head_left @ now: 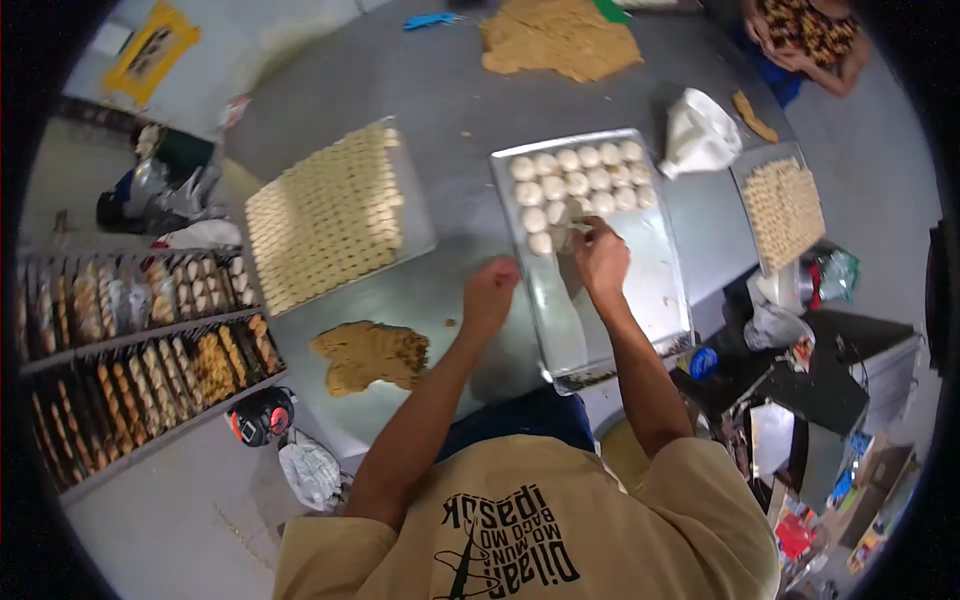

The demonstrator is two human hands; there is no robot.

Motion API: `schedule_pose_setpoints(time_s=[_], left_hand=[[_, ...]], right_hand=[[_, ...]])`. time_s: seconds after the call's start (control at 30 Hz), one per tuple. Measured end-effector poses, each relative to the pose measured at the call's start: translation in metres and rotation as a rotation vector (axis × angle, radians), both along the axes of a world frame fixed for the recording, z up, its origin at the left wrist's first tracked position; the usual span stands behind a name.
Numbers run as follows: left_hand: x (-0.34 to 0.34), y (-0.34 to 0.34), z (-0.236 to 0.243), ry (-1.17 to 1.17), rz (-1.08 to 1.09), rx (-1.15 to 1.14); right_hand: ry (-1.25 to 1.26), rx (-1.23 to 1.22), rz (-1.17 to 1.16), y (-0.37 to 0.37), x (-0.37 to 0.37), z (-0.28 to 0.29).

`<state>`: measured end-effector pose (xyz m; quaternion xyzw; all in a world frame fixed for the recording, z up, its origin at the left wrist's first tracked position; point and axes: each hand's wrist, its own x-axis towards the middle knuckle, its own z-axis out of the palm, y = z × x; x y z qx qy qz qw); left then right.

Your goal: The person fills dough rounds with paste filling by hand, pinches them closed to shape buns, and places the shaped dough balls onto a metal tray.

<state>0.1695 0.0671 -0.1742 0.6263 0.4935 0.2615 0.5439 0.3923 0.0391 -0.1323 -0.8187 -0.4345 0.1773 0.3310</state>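
A metal baking tray (630, 290) lies before me, with rows of round white dough balls (577, 183) filling its far part. My right hand (603, 262) reaches over it, fingers pinched at a pale, blurred dough ball (570, 236) near the end of the front row. Just off the tray's left edge, my left hand (490, 292) hovers over the table with its fingers curled in; whether anything is inside them is hidden. A lump of brown filling (370, 357) rests on the metal table (455, 215), left of my left forearm.
At the left is a board packed with small pale dough pieces (325, 215); another tray of pieces (785, 213) sits far right. A brown dough slab (560, 38) and a white bag (703, 133) lie farther back. Racks of baked goods (150, 375) stand left. Another person (805, 40) is at upper right.
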Motion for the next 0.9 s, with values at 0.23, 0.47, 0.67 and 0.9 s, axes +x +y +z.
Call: schedule_pose_setpoints(time_s=[0.23, 0.47, 0.67, 0.9], left_hand=[[-0.162, -0.069, 0.054, 0.219, -0.069, -0.127], [-0.286, -0.110, 0.082, 0.211, 0.289, -0.259], [-0.280, -0.075, 0.132, -0.110, 0.532, -0.414], [-0.219, -0.029, 0.130, -0.636, 0.418, -0.848]], right_hand=[[-0.102, 0.314, 0.473, 0.114, -0.146, -0.012], [-0.626, 0.377, 0.575, 0.217, -0.208, -0.071], [-0.300, 0.234, 0.497, 0.158, -0.215, -0.049], [0.327, 0.363, 0.682, -0.022, -0.242, 0.082]])
